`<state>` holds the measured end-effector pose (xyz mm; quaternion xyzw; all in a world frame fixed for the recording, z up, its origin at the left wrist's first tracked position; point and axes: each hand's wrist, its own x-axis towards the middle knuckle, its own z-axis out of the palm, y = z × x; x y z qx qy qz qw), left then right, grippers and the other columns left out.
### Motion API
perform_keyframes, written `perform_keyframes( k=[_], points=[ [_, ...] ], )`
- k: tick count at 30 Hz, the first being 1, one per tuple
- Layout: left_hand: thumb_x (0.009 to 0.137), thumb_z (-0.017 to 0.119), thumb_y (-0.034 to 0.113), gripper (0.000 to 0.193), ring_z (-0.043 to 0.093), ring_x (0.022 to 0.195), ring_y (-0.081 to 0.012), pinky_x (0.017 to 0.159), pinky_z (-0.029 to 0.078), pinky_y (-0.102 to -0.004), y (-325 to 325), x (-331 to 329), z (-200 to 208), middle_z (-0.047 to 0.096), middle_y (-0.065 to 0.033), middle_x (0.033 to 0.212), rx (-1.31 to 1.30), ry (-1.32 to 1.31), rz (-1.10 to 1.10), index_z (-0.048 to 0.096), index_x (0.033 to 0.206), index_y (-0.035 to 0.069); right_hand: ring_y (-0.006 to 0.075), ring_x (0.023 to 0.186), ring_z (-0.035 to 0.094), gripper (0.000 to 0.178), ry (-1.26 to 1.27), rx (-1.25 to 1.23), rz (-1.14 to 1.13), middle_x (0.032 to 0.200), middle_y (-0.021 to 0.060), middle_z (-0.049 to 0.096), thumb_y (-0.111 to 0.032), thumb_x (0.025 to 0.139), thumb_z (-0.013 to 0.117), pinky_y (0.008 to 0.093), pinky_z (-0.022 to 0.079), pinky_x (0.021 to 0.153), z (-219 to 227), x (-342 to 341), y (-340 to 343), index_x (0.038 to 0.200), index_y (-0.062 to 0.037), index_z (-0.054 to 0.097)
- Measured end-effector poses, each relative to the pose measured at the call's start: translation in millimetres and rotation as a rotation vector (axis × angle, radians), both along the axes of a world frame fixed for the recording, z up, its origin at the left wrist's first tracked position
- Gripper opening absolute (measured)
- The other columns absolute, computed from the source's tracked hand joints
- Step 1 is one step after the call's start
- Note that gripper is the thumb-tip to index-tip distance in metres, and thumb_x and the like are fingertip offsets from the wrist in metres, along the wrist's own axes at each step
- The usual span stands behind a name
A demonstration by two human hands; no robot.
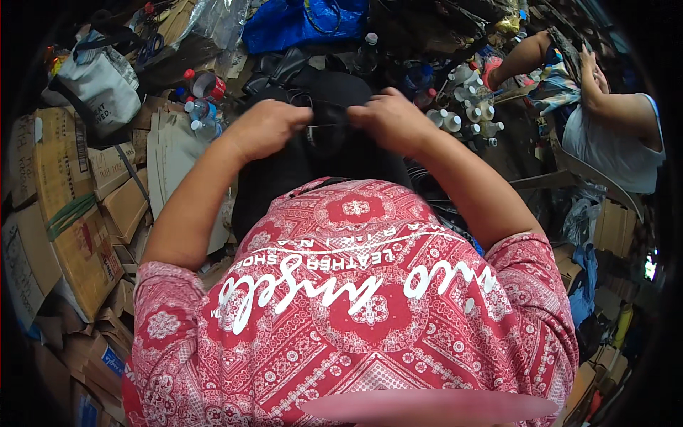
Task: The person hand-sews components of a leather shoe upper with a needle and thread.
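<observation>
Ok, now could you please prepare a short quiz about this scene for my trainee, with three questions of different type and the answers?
1. True or false: the right hand is nearer than the left hand to the group of bottles with white caps.
2. Which colour is the large bag at the top edge of the picture? A) green B) blue C) yellow
3. Fill in: between the two hands there is a ___ thing, too unclear to name exactly.

Key: 1. True. 2. B. 3. black.
</observation>
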<state>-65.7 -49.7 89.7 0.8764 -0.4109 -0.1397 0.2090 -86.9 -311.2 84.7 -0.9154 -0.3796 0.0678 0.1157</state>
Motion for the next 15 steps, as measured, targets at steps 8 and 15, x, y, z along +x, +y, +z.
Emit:
perform_keyframes(
  k=[8,15],
  points=[
    [0.087,0.054,0.006,0.005,0.050,0.070,-0.0105,0.065,0.042,-0.0263,178,-24,8,0.055,0.0007,0.077,-0.385,0.400,0.690,0.059,0.088,0.003,0.0185,0.083,0.060,0.012,0.574,0.402,-0.701,0.081,0.0070,0.064,-0.009,0.082,0.060,0.0323,0.044,0.080,-26,-22,-113,0.094,-0.0105,0.061],
    [0.090,0.058,0.018,0.018,0.049,0.087,-0.0180,0.086,0.038,-0.0320,117,14,47,0.051,-0.0040,0.085,-1.428,0.699,0.146,0.057,0.094,0.001,0.0157,0.076,0.053,0.018,0.981,1.916,-0.645,0.082,0.0025,0.058,-0.031,0.093,0.054,0.0360,0.042,0.081,6,12,-2,0.092,-0.0127,0.058]
  ],
)
